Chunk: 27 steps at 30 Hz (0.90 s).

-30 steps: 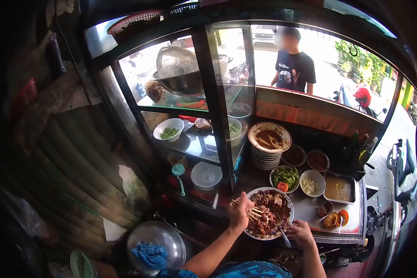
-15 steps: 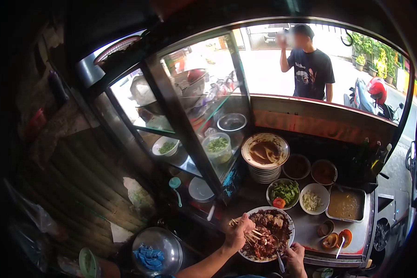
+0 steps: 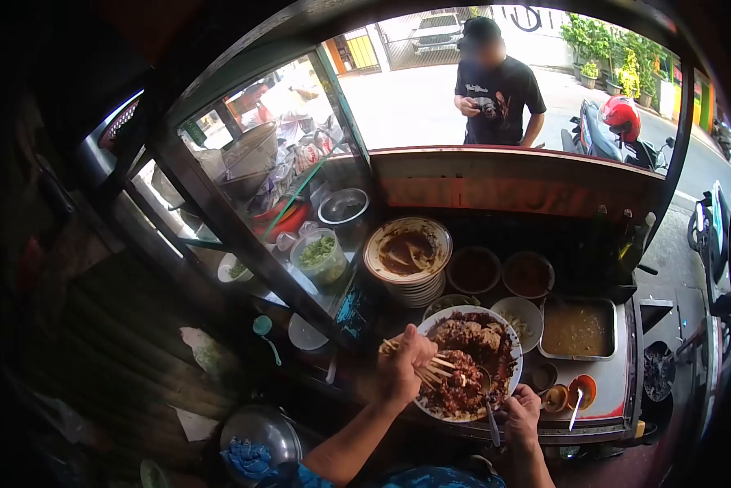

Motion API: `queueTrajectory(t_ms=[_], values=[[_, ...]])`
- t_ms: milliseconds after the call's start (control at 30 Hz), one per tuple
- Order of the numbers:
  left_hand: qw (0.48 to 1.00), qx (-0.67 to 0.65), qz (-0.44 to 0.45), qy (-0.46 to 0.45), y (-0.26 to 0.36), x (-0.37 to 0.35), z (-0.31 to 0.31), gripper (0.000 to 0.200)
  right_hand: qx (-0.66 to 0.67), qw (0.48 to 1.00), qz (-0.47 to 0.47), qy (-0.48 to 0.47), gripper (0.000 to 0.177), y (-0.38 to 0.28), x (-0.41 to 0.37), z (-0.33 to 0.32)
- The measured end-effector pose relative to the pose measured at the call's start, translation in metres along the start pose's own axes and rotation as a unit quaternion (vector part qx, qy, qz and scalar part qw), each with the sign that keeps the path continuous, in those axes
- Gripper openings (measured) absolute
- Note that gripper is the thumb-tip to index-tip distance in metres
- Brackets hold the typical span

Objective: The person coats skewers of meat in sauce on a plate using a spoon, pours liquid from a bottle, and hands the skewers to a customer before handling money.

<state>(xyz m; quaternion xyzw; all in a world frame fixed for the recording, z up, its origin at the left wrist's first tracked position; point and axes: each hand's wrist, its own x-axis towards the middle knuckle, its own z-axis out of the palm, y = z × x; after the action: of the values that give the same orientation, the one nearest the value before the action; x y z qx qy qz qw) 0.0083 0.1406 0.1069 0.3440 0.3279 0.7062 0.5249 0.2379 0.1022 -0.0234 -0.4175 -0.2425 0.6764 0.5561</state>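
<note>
A white plate point(image 3: 508, 337) heaped with skewered meat in dark red-brown sauce sits low in the middle of the stall counter, tilted up over the bowls behind it. My left hand point(image 3: 402, 370) grips a bundle of bamboo skewers point(image 3: 432, 370) at the plate's left edge, their tips lying in the food. My right hand point(image 3: 520, 415) is at the plate's near rim and holds a metal spoon point(image 3: 489, 407) that reaches into the sauce.
Behind the plate: a stack of plates point(image 3: 408, 254) topped with sauce, two dark sauce bowls point(image 3: 500, 272), a white bowl point(image 3: 528, 313), a steel tray of yellow-brown sauce point(image 3: 578, 329). A glass cabinet point(image 3: 292, 203) stands left. A person in a black shirt point(image 3: 497, 93) waits outside beside a motorbike point(image 3: 613, 130).
The view has swung up and right. The plate has been lifted and tilted up over the green-vegetable bowl. Both hands stay on skewers and spoon. The person outside lowered a hand.
</note>
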Motion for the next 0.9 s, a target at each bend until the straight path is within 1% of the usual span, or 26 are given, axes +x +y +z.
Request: queueTrajectory(t_ms=[100,167,233,267,300,333,367,500,567,667,700,767,900], values=[[1.0,-0.012,0.006,-0.02,-0.017,0.019,0.002,0.054,0.034,0.999,-0.017,0.015,0.015,-0.001,0.012,0.002],[1.0,-0.021,-0.001,-0.017,-0.024,0.027,0.005,0.054,0.023,0.999,-0.024,0.026,0.014,0.004,0.021,-0.003],[0.999,-0.039,0.0,-0.025,-0.03,0.034,0.007,0.055,0.03,0.996,-0.061,0.055,0.013,0.007,0.032,-0.003],[0.999,-0.038,0.0,-0.016,-0.033,0.037,0.01,0.055,0.021,0.995,-0.058,0.075,0.011,0.008,0.035,0.0],[0.999,-0.039,0.002,-0.017,-0.036,0.039,0.01,0.055,0.021,0.995,-0.06,0.074,0.011,0.011,0.039,-0.002],[0.997,-0.064,0.01,-0.028,-0.04,0.042,0.01,0.053,0.022,0.994,-0.075,0.082,0.012,0.018,0.045,-0.006],[0.995,-0.09,0.018,-0.037,-0.041,0.044,0.01,0.051,0.024,0.992,-0.09,0.089,0.012,0.025,0.051,-0.01],[0.994,-0.1,0.033,-0.037,-0.033,0.053,0.014,0.052,0.012,0.989,-0.102,0.108,0.012,0.043,0.069,-0.022],[0.994,-0.106,0.029,-0.006,-0.028,0.057,0.014,0.052,0.008,0.99,-0.085,0.111,0.017,0.05,0.075,-0.029],[0.996,-0.086,0.034,-0.019,-0.018,0.065,0.006,0.051,0.043,0.99,-0.073,0.109,0.018,0.047,0.07,-0.016],[0.996,-0.086,0.033,-0.019,-0.017,0.067,0.006,0.051,0.043,0.99,-0.073,0.109,0.018,0.048,0.072,-0.016],[0.993,-0.105,0.052,0.016,-0.014,0.072,0.007,0.054,0.049,0.993,-0.073,0.078,0.017,0.051,0.076,-0.016],[0.992,-0.116,0.047,0.035,-0.011,0.076,0.009,0.053,0.062,0.995,-0.045,0.068,0.014,0.051,0.07,-0.013]])
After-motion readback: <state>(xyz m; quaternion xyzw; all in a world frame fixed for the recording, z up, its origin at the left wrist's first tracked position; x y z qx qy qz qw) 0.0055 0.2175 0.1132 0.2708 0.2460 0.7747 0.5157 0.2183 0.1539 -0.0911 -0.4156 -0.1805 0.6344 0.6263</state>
